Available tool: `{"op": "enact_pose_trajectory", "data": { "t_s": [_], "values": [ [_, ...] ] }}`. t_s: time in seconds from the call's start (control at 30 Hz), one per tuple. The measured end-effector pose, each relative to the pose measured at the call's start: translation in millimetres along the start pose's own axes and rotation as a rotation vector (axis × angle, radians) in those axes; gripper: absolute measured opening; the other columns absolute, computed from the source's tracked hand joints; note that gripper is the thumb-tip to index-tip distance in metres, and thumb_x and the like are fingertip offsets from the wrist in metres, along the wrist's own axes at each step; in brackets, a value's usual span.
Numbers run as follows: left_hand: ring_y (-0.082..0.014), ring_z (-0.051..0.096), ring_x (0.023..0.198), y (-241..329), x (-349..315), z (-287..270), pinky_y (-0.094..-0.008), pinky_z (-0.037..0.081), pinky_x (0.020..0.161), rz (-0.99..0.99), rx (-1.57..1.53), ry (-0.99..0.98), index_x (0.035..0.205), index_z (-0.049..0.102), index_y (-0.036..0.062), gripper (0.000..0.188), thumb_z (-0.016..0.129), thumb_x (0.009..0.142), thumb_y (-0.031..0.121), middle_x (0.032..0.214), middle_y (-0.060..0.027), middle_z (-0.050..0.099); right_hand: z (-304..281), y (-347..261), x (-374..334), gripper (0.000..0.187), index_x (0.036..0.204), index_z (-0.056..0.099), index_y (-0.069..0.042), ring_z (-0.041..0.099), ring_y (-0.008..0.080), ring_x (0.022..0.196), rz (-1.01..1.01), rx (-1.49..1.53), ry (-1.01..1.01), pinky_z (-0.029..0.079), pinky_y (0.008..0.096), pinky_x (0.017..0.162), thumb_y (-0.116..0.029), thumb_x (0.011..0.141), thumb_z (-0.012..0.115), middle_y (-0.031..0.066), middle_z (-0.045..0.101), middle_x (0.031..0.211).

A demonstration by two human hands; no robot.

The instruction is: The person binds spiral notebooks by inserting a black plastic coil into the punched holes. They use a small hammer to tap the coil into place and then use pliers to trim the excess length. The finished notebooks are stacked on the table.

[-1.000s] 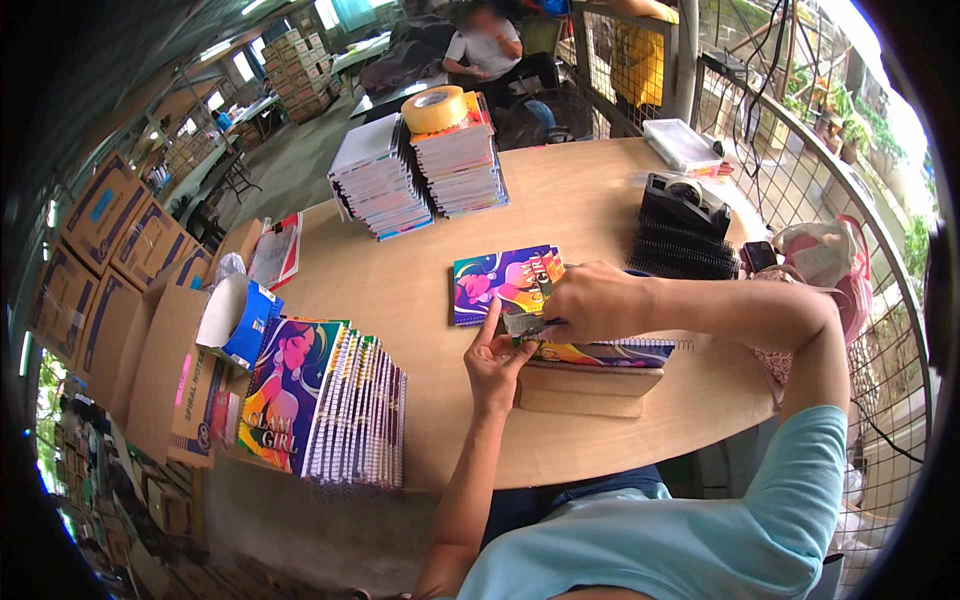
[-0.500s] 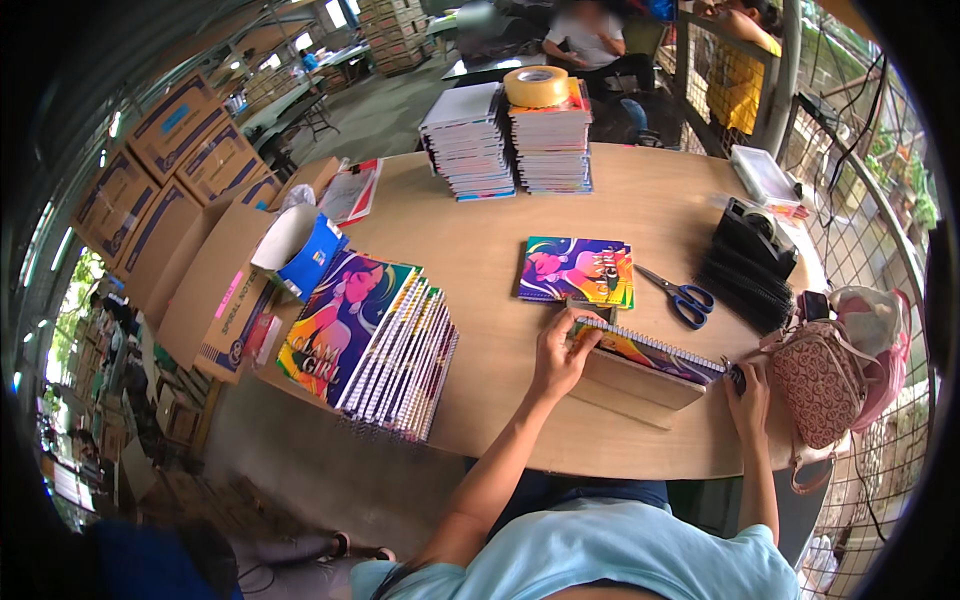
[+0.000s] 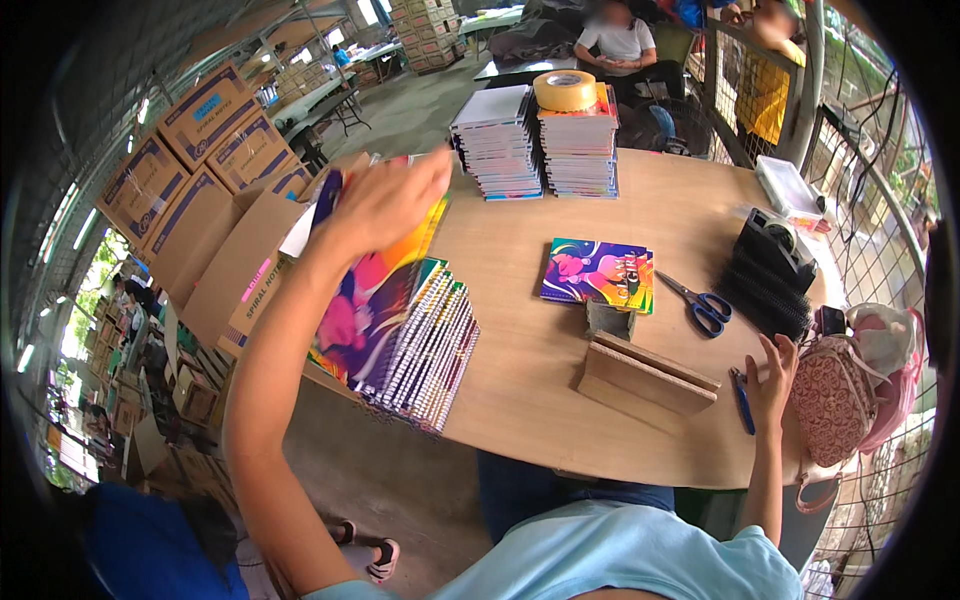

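My left hand (image 3: 385,200) is up over the left edge of the tabletop (image 3: 520,380), its fingers closed round the top edge of a colourful spiral notebook (image 3: 375,290) that I am lifting, tilted, off the fanned stack of spiral notebooks (image 3: 425,355) lying along that edge. The grip looks like a pinch with the thumb behind the cover, though my knuckles hide the fingertips. My right hand (image 3: 772,385) rests near the right edge, fingers loosely spread and holding nothing, just beside a blue pen (image 3: 741,400) and touching or nearly touching the patterned pink bag (image 3: 835,400).

I judge I am at the picking-up step: one notebook is coming away from the stack. Between my hands, toward the near edge, sits the wooden jig (image 3: 645,375), bare on top. The next move, I think, calls for carrying the notebook across to that block without dragging its neighbours off the edge, and bringing my right hand in to steady it. Another notebook (image 3: 598,275) lies flat mid-tabletop, with scissors (image 3: 700,303) just right of it.
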State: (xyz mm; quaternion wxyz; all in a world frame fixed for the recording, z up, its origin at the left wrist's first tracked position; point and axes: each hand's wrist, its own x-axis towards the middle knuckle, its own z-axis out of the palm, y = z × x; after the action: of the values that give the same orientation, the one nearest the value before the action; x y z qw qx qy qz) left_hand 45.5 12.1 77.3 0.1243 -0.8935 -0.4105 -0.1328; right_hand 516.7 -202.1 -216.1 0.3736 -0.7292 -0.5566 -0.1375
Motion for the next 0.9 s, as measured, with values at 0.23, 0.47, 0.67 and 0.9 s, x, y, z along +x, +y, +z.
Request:
{"op": "enact_pose_trajectory", "data": {
  "t_s": [0.23, 0.47, 0.67, 0.9],
  "values": [
    [-0.0368, 0.054, 0.112, -53.4, -53.6, 84.5, -0.0525, 0.041, 0.087, 0.085, 0.069, -0.216, 0.106, 0.055, 0.011, 0.022, 0.05, 0.096, 0.03, 0.122, -0.0132, 0.056, 7.9, -16.1, 2.3, 0.045, 0.122, 0.063, -0.009, 0.048, 0.0344, 0.121, 0.053, 0.013, -0.044, 0.041, 0.0426, 0.104, -0.003, 0.078, 0.072, 0.0161, 0.049, 0.13],
    [-0.0351, 0.048, 0.119, 127.4, -79.6, 45.4, -0.0473, 0.042, 0.096, -0.078, -0.843, 0.116, 0.111, 0.06, 0.0027, 0.035, 0.071, 0.086, 0.026, 0.124, -0.019, 0.049, -11.6, -16.0, 17.2, 0.037, 0.115, 0.067, -0.009, 0.055, 0.0328, 0.114, 0.062, 0.065, 0.071, 0.046, 0.0408, 0.097, -0.002, 0.08, 0.071, 0.0155, 0.053, 0.127],
    [-0.0388, 0.046, 0.119, 58.8, 2.2, 330.2, -0.0472, 0.045, 0.099, -0.772, -0.441, -0.24, 0.114, 0.063, -0.0019, 0.058, 0.08, 0.075, 0.037, 0.126, -0.0227, 0.045, 6.9, -101.1, 70.5, 0.034, 0.109, 0.07, -0.008, 0.056, 0.0333, 0.111, -0.24, 0.223, 0.057, 0.048, 0.0417, 0.092, -0.003, 0.076, 0.075, 0.0166, 0.056, 0.12],
    [-0.0346, 0.066, 0.09, 44.8, 27.2, 353.7, -0.049, 0.051, 0.079, -0.735, -0.752, 0.217, 0.089, 0.059, 0.0015, 0.029, 0.078, 0.07, 0.01, 0.092, -0.0178, 0.065, 18.7, -137.3, 105.6, 0.051, 0.12, 0.064, -0.009, 0.05, 0.0366, 0.121, -0.413, 0.229, -0.084, 0.043, 0.0467, 0.102, -0.003, 0.071, 0.074, 0.0188, 0.051, 0.13]
  ]
}}
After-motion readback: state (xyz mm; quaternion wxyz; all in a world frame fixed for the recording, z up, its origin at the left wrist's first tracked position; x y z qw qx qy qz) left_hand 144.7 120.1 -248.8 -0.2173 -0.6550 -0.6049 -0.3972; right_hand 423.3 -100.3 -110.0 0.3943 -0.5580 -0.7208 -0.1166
